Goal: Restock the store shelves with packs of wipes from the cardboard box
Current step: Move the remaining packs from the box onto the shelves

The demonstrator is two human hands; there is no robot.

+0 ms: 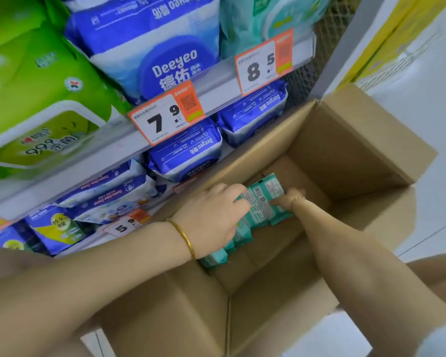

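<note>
An open cardboard box [345, 155] stands on the floor against the shelves. Inside it lies a row of teal packs of wipes [259, 202], standing on edge. My left hand [211, 215] grips the near side of the row, fingers curled over the tops. My right hand [290, 199] presses on the far side of the same packs, deep in the box. Both hands squeeze the bundle between them. Lower packs in the row are partly hidden by my left wrist.
Store shelves [216, 94] on the left hold blue Deeyeo packs [170, 55], green packs [36, 86] and teal packs [265, 16]. Price tags 7.9 [165, 117] and 8.5 [264, 64] hang on the shelf edge. White floor [435, 124] lies to the right.
</note>
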